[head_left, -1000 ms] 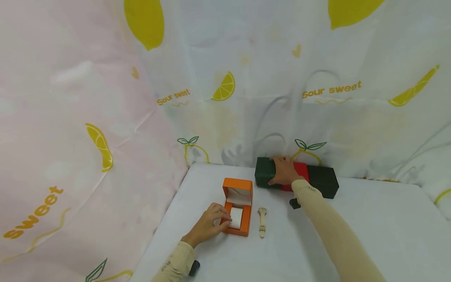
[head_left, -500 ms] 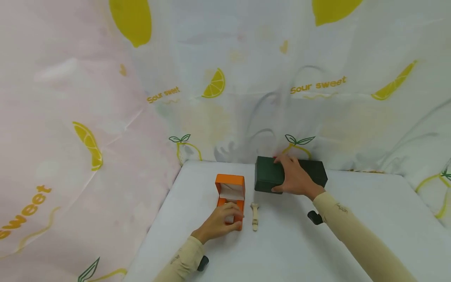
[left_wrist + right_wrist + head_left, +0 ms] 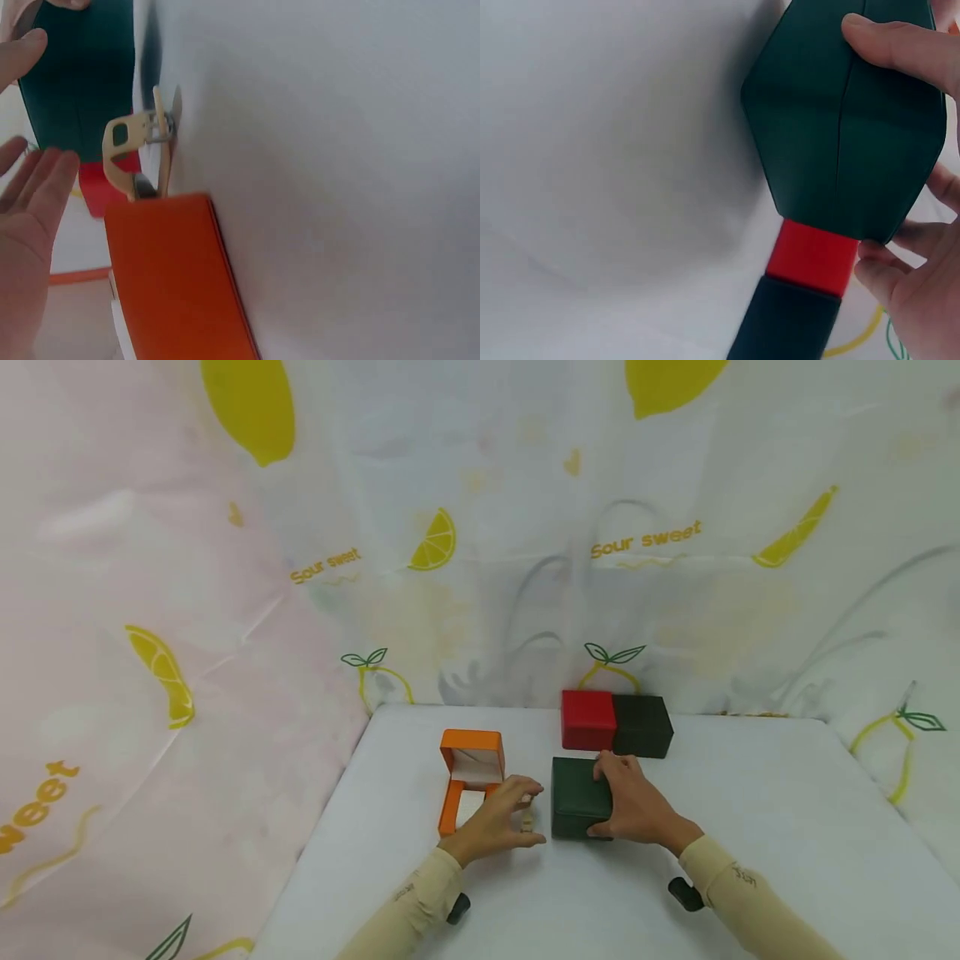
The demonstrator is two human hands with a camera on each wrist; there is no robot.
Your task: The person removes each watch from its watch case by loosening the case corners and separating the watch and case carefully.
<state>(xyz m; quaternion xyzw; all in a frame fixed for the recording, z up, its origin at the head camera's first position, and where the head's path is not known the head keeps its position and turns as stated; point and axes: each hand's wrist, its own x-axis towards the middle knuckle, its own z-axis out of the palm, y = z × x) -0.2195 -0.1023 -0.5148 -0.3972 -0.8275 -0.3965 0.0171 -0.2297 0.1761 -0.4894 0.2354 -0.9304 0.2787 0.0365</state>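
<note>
Green box [image 3: 573,797] got pulled out of the back row within the last second and now sits nearer the person, just right of the beige watch [image 3: 527,822]. Left hand [image 3: 491,821] has swung over from the orange box [image 3: 472,745] too. Right hand [image 3: 637,803] has the green one pinched, thumb on the near side and fingers round the far side; can't tell if it's touching the table [image 3: 720,802]. Left hand's got nothing: thumb and fingers spread wide, tips just short of the green box. Red box [image 3: 588,720] and dark box [image 3: 642,727] are side by side at the back, both blocky with a smooth finish. Orange one's lid is up, pale lining and a white cushion inside. Head view mostly hides the watch behind the fingers, but left wrist cam shows its strap arching off the white surface, metal buckle included. Right wrist cam picks up a thin seam on the green box, right by the thumb.
</note>
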